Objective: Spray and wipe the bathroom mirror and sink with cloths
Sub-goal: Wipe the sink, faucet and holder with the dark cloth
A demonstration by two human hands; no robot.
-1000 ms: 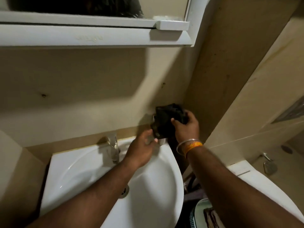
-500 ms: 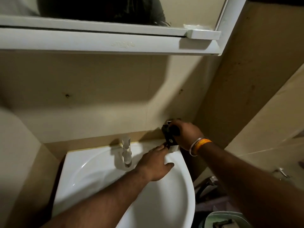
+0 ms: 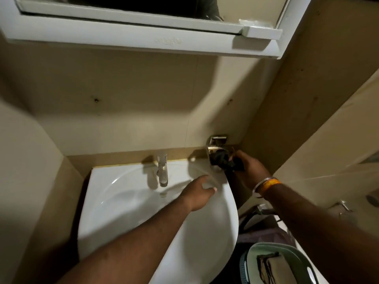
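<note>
Nearest, lower right: pale green plastic basin [image 3: 287,250] with a dark-streaked cloth [image 3: 268,267] lying inside; only part of it shows.

Left forearm crosses the white ceramic sink [image 3: 114,201] from the lower left. Left hand [image 3: 198,192] hovers over the right half of the bowl, fingers relaxed and slightly parted, holding nothing (contact with the porcelain cannot be told; the fingertips are blurred).

Sink: rounded front, square back corners, set against the rear wall. Chrome tap [image 3: 162,169] stands upright at the middle of the back rim, spout pointing down into the bowl.

Right forearm enters from the right edge, wearing a metal bangle [image 3: 260,184] and an orange wristband [image 3: 270,184] side by side at the wrist. Right hand [image 3: 251,171] is beyond the sink's back right corner, fingers curled tight around a bunched black cloth [image 3: 222,159].

Black cloth: pressed against the lower part of a chrome wall fitting [image 3: 217,143] mounted just above the sink's back right corner, near where the two walls meet.

Beige tiled wall [image 3: 123,109] behind, marked with a few dark spots.

Farthest, top: white-framed mirror cabinet [image 3: 143,35], its lower ledge overhanging the sink; the glass [image 3: 143,5] shows only a dark reflection.
</note>
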